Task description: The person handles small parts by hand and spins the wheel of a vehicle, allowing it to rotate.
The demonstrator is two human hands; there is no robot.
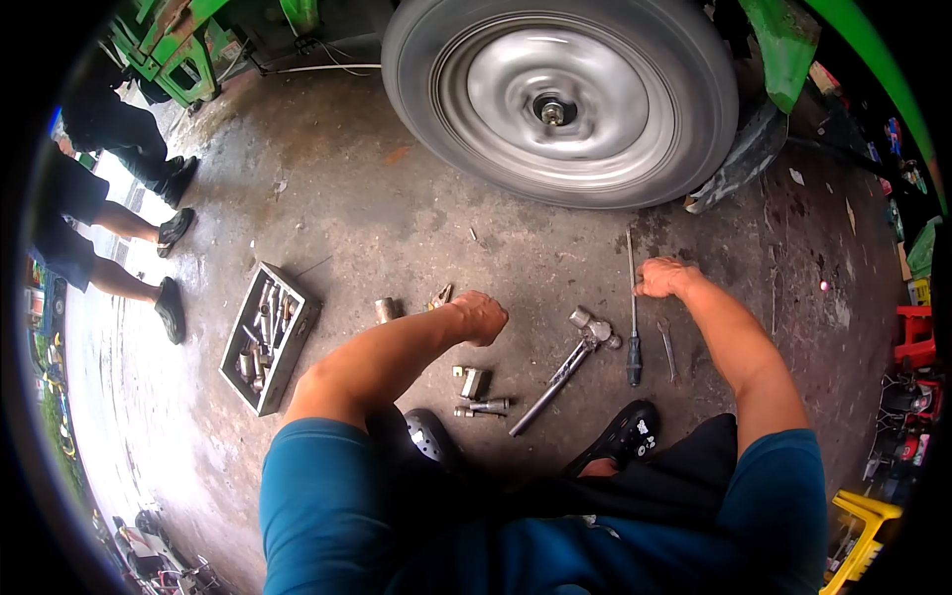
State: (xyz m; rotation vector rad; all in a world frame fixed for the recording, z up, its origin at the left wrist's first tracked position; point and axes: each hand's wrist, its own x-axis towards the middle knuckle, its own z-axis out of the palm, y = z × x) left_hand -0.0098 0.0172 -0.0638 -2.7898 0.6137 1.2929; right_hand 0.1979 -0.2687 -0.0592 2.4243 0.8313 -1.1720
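My left hand is curled into a loose fist above the floor, with nothing showing in it. Near it lie a metal socket, a squarish metal part and small cylindrical sockets. My right hand is also closed, its fingers bent beside the shaft of a long screwdriver; whether they touch it I cannot tell. Nothing shows in that hand either. Between my arms rest a ball-peen hammer and a long metal bar. A wrench lies right of the screwdriver.
Ahead stands a large wheel, its rim blurred, under a green vehicle body. An open metal box of sockets is at left. Two people's legs are farther left. A yellow stand is at lower right.
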